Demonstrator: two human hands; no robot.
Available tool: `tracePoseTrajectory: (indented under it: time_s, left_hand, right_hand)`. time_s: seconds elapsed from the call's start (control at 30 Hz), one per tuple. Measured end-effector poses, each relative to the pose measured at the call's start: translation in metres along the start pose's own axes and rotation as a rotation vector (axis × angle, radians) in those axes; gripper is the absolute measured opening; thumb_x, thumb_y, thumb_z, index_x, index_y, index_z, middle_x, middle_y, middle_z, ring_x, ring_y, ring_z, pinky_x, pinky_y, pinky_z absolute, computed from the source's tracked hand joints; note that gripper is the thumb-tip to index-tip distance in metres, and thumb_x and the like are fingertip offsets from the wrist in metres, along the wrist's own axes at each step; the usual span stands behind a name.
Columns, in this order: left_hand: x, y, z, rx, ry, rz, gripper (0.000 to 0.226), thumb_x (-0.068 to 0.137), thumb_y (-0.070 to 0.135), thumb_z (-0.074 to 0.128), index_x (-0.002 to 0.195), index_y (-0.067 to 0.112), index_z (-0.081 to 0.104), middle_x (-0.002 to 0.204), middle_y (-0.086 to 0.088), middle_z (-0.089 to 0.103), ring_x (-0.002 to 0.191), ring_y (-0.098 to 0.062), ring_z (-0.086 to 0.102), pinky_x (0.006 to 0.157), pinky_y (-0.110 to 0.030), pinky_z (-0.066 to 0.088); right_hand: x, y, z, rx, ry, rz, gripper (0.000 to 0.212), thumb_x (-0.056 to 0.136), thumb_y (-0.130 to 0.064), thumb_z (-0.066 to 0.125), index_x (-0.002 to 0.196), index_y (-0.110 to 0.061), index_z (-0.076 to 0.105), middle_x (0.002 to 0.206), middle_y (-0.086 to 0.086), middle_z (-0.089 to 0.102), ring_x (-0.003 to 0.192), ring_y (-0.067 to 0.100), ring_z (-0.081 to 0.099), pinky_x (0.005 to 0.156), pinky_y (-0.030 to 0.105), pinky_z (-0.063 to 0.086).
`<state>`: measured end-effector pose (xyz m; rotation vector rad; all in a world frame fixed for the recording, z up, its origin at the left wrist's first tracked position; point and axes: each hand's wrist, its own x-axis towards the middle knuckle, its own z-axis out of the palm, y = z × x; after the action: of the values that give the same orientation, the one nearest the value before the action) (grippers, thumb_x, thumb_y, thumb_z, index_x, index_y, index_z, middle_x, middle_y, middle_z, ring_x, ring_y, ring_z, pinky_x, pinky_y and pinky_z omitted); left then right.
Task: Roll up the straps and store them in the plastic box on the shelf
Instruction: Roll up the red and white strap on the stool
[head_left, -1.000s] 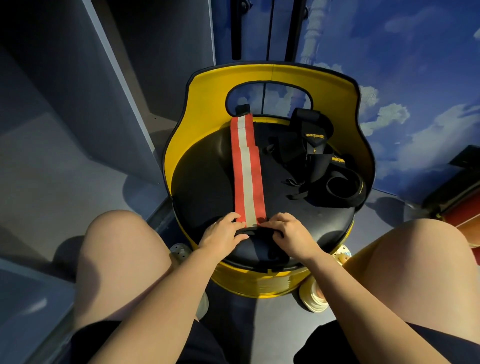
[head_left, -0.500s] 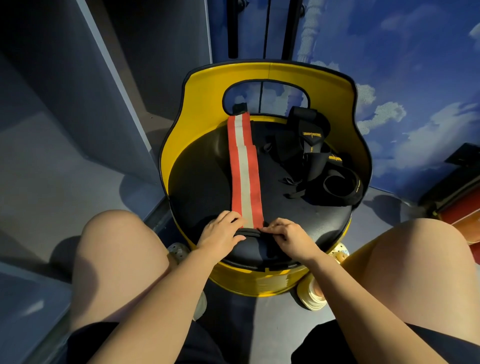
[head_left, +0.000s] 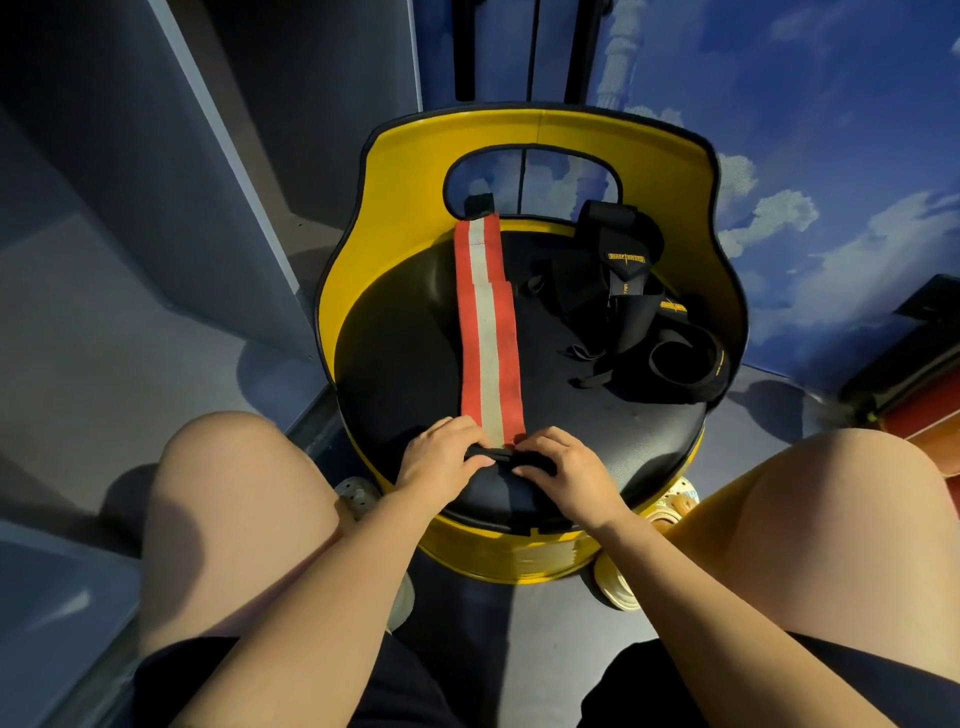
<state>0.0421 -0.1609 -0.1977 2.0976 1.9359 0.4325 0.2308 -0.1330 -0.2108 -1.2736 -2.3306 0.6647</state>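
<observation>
While pinching the near end of the strap: both hands low on the black seat, side by side.
Left hand (head_left: 444, 460): fingers curled narrow on the dark rolled end of the red strap, thumb tucked under.
Right hand (head_left: 563, 470): fingers bent down onto the same dark roll, holding it from the other side.
Red strap (head_left: 488, 338): red with a pale centre stripe, flat along the seat from the hands up to the backrest; far end with a small black tab (head_left: 479, 204) resting against the yellow wall.
Black straps (head_left: 639, 317): loose heap at the right rear of the seat, one coiled into a ring, another with yellow lettering propped against the backrest; apart from the red strap, clear of the hands.
Yellow chair (head_left: 405, 208): round black cushion serving as the surface, yellow backrest with an oval cut-out.
Knees: bare, one on each side of the chair.
Shoes (head_left: 670, 506): pale, partly hidden below the chair's front edge.
Plastic box and shelf: cannot tell where.
</observation>
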Motion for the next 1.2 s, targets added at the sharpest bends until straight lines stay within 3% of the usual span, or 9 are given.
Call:
tracePoseTrajectory:
  time_s: [0.13,0.2,0.33,0.5,0.67,0.8,0.93,1.07,1.2]
  left_hand:
    - [-0.001,-0.002,0.003,0.002,-0.002,0.032,0.025,0.089,0.035,0.059,0.105,0.017,0.064,0.106,0.006,0.057,0.104,-0.013,0.051,0.079,-0.028,0.043]
    - [-0.002,-0.003,0.005,0.003,0.002,0.048,0.025,0.09,0.035,0.058,0.106,0.016,0.063,0.107,0.005,0.056,0.104,-0.012,0.05,0.079,-0.027,0.043]
    - [-0.001,-0.005,0.005,-0.039,0.022,0.043,0.024,0.088,0.034,0.061,0.103,0.016,0.065,0.106,0.005,0.058,0.103,-0.013,0.052,0.081,-0.028,0.045]
    - [0.002,-0.004,0.006,-0.178,0.014,-0.051,0.023,0.087,0.028,0.064,0.104,0.013,0.069,0.106,0.002,0.062,0.104,-0.015,0.054,0.087,-0.028,0.045]
    - [0.004,-0.001,0.007,-0.342,-0.011,-0.17,0.015,0.089,0.024,0.061,0.1,0.016,0.066,0.103,0.0,0.064,0.097,-0.018,0.059,0.081,-0.028,0.045]
    - [0.006,0.002,0.007,-0.445,0.001,-0.292,0.012,0.089,0.026,0.061,0.085,0.015,0.061,0.098,0.004,0.056,0.093,-0.016,0.057,0.076,-0.029,0.046]
    - [0.01,0.001,0.012,-0.376,0.033,-0.323,0.017,0.089,0.027,0.06,0.08,0.014,0.058,0.101,0.002,0.049,0.1,-0.014,0.046,0.078,-0.025,0.044]
    - [0.015,0.003,0.01,-0.446,-0.015,-0.396,0.016,0.09,0.027,0.059,0.078,0.017,0.054,0.099,0.001,0.045,0.098,-0.017,0.052,0.074,-0.025,0.045]
    - [0.018,0.003,0.007,-0.435,-0.008,-0.398,0.014,0.09,0.026,0.058,0.08,0.017,0.055,0.096,0.001,0.046,0.088,-0.017,0.052,0.065,-0.021,0.037]
  right_hand:
    - [0.0,0.0,0.004,-0.043,0.026,-0.054,0.021,0.086,-0.022,0.065,0.104,-0.012,0.071,0.101,0.001,0.064,0.096,0.02,0.062,0.083,0.028,0.05]
    - [-0.001,0.004,0.005,-0.107,0.012,-0.117,0.025,0.083,-0.023,0.067,0.105,-0.01,0.07,0.097,0.003,0.064,0.089,0.024,0.063,0.076,0.033,0.055]
    - [0.0,0.004,0.008,-0.243,0.048,-0.204,0.033,0.08,-0.023,0.072,0.11,-0.011,0.067,0.094,0.003,0.064,0.079,0.024,0.061,0.066,0.032,0.054]
    - [0.004,-0.001,0.011,-0.145,0.106,-0.184,0.029,0.09,-0.029,0.053,0.105,-0.012,0.071,0.095,0.0,0.066,0.084,0.02,0.06,0.073,0.028,0.051]
    - [0.016,-0.001,0.008,-0.039,0.049,-0.043,0.022,0.093,-0.022,0.056,0.109,-0.015,0.068,0.097,0.003,0.066,0.094,0.023,0.057,0.082,0.032,0.047]
    - [0.023,-0.004,0.008,0.097,0.028,0.1,0.018,0.092,-0.022,0.057,0.104,-0.015,0.069,0.094,0.003,0.063,0.096,0.02,0.054,0.079,0.024,0.039]
    - [0.028,-0.007,0.007,0.16,0.054,0.191,0.02,0.09,-0.022,0.061,0.103,-0.012,0.072,0.095,-0.001,0.054,0.091,0.014,0.053,0.075,0.017,0.034]
    - [0.028,-0.009,0.01,0.141,0.104,0.178,0.017,0.089,-0.021,0.061,0.1,-0.014,0.072,0.098,0.0,0.059,0.093,0.014,0.056,0.079,0.022,0.042]
    - [0.021,-0.006,0.015,-0.028,0.129,-0.003,0.018,0.088,-0.023,0.063,0.102,-0.016,0.07,0.102,-0.002,0.061,0.098,0.016,0.055,0.08,0.027,0.047]
